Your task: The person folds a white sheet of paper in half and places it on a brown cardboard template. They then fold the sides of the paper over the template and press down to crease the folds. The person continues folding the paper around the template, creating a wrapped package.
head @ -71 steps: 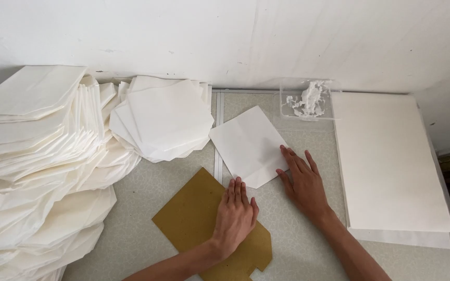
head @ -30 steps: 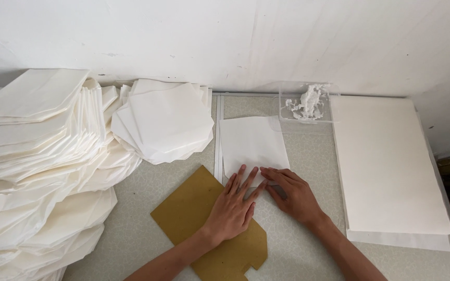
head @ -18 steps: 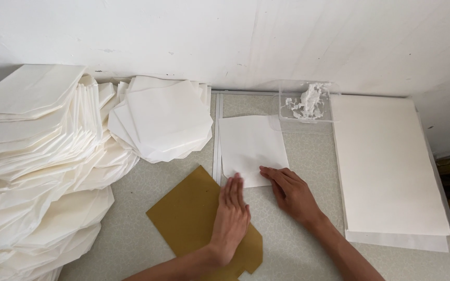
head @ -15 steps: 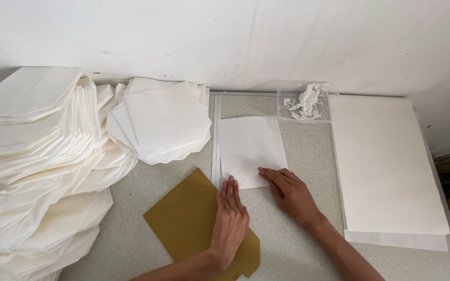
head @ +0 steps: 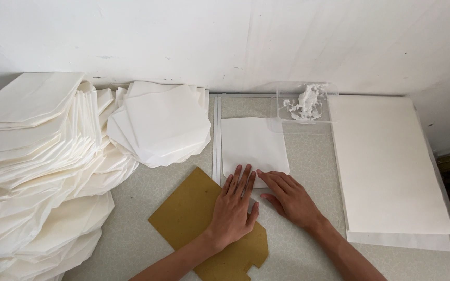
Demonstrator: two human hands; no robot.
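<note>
A folded white paper sheet lies flat on the speckled tabletop, its left edge against a thin metal rail. My left hand lies flat, fingers spread, on the sheet's lower left edge, with the palm over a brown cardboard template. My right hand presses its fingertips on the sheet's lower right edge. Neither hand grips anything.
Tall fanned piles of folded white paper fill the left side, and a smaller pile lies beside them. A stack of large flat white sheets lies at the right. A clear plastic box with white paste stands by the wall.
The sheet, which lay turned at an angle, now lies square against the rail. Both hands have come together onto its lower edge, and the left hand has slid slightly up.
</note>
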